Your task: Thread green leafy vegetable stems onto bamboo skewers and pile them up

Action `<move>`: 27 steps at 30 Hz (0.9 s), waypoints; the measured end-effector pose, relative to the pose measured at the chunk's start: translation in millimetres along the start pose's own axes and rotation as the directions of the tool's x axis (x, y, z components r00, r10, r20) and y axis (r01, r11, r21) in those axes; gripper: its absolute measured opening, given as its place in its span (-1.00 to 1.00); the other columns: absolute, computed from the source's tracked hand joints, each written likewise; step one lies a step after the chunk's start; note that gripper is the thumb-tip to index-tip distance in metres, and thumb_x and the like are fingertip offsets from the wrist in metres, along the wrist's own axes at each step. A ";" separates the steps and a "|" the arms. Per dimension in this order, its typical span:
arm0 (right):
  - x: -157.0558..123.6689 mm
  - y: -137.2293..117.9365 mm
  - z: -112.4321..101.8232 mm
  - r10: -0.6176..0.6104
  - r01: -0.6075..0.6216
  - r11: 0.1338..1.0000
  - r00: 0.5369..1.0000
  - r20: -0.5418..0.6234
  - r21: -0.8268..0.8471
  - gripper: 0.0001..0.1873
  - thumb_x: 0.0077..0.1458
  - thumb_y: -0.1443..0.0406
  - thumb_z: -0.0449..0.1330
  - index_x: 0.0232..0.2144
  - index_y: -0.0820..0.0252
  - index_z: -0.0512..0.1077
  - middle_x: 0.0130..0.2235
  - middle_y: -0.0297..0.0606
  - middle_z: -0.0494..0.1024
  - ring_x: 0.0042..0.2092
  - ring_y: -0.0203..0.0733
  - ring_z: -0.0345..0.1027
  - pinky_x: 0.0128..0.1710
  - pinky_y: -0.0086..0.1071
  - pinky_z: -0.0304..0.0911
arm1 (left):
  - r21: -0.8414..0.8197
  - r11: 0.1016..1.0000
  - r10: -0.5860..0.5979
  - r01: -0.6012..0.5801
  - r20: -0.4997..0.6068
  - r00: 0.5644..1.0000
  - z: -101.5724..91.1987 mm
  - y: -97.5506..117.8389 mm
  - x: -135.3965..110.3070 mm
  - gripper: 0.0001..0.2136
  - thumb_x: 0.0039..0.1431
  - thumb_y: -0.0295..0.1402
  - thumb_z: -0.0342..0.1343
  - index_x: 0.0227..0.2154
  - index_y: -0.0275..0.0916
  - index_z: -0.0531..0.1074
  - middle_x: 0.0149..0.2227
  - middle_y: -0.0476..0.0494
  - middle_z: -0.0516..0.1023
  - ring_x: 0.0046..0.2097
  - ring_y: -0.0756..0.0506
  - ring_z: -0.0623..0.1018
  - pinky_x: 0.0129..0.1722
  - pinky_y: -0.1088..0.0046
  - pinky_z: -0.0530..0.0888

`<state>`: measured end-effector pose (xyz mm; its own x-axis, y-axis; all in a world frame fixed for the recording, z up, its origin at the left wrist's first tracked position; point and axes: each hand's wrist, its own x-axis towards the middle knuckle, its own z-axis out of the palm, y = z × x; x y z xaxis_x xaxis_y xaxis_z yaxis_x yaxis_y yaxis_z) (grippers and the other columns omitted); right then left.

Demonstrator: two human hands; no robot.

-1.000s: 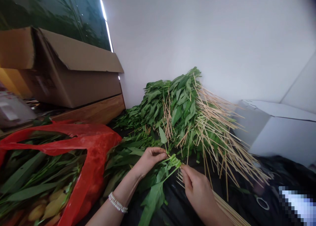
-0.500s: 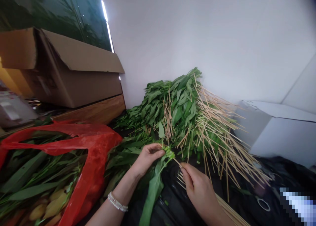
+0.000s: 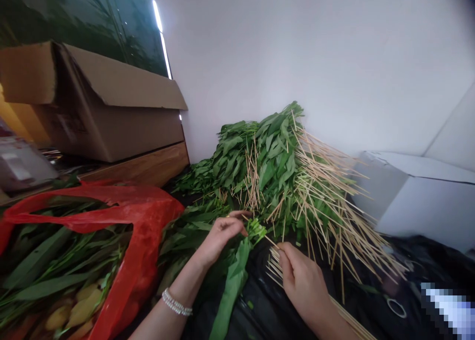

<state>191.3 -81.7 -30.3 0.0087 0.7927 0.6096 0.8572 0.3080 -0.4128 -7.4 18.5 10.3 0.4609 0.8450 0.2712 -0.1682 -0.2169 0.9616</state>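
Note:
My right hand (image 3: 302,280) is closed round a thin wooden skewer (image 3: 271,241), which points up and to the left. Folded green stems (image 3: 256,229) are threaded on the skewer near its far end, and a long leaf (image 3: 232,290) hangs down from them. My left hand (image 3: 223,236) is just left of these stems, its thumb and fingers apart around the skewer's tip. Under my right hand lies a bundle of bare skewers (image 3: 275,268), partly hidden. Beyond both hands stands a heap of skewered leafy greens (image 3: 272,157), many sticks (image 3: 334,196) jutting out to the right.
A red plastic bag (image 3: 144,241) holding leaves and yellowish pieces sits at the left. Loose leaves (image 3: 181,241) lie beside it. Behind are an open cardboard box (image 3: 129,127) and the wall; at the right, a white box (image 3: 419,196). Black plastic sheeting (image 3: 260,295) covers the surface.
My left thumb and fingers have parted from the greens. My right hand has shifted slightly right with the skewer, and the stems and hanging leaf have moved right with it.

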 end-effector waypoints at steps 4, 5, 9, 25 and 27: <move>3.4 -6.5 -10.6 -0.057 0.051 0.996 0.994 0.090 0.076 -0.80 0.18 0.32 0.02 -0.51 0.12 0.24 -0.56 -0.42 0.32 -0.51 -0.31 0.28 -0.49 -0.45 0.06 | -0.106 0.991 -0.070 0.081 0.102 0.992 0.1 9.7 -3.9 -0.72 -0.05 -0.24 0.29 -0.68 -0.29 0.43 -0.07 -0.27 0.53 0.01 -0.26 0.44 0.01 0.28 0.30; 3.7 -8.2 -13.0 -0.093 0.083 0.992 0.990 0.107 0.098 -0.78 0.16 0.33 0.03 -0.54 0.12 0.20 -0.58 -0.44 0.28 -0.54 -0.33 0.23 -0.51 -0.45 0.03 | -0.217 0.972 -0.074 0.094 0.100 0.992 -2.2 12.0 -3.9 -0.69 -0.04 -0.20 0.26 -0.70 -0.29 0.40 -0.12 -0.27 0.55 0.00 -0.26 0.44 0.00 0.28 0.32; 0.9 -17.1 -16.6 -0.283 0.268 0.956 0.950 0.129 0.122 -0.79 0.13 0.35 0.05 -0.55 0.14 0.21 -0.56 -0.41 0.30 -0.51 -0.33 0.23 -0.46 -0.43 0.03 | -0.454 0.888 -0.106 0.075 -0.043 0.993 -12.9 12.9 0.7 -0.64 0.03 -0.09 0.17 -0.68 -0.27 0.39 -0.31 -0.18 0.55 -0.20 -0.12 0.48 -0.18 0.40 0.40; -4.7 -30.3 -11.4 -0.445 0.451 0.891 0.889 0.105 -0.044 -0.75 0.13 0.34 0.03 -0.58 0.14 0.30 -0.56 -0.31 0.40 -0.50 -0.23 0.28 -0.46 -0.34 0.04 | 0.549 0.835 0.066 -0.022 -0.061 0.996 -8.2 -1.6 2.8 -0.76 0.05 -0.17 0.22 -0.52 -0.25 0.56 -0.45 -0.10 0.48 -0.37 -0.08 0.43 -0.35 0.46 0.29; -4.3 -30.8 -11.3 -0.446 0.452 0.891 0.889 0.104 -0.045 -0.76 0.13 0.34 0.03 -0.58 0.14 0.31 -0.56 -0.31 0.40 -0.50 -0.22 0.29 -0.46 -0.34 0.04 | 0.636 0.771 0.074 -0.030 -0.042 0.996 -7.3 -4.2 2.0 -0.78 0.03 -0.16 0.23 -0.45 -0.22 0.59 -0.39 -0.11 0.51 -0.32 -0.10 0.45 -0.32 0.45 0.30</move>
<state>170.7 -100.5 -12.6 -0.4279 0.6219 0.6559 0.7909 0.6089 -0.0614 -12.1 24.7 6.5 0.4098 0.8466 0.3397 0.4107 -0.5038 0.7600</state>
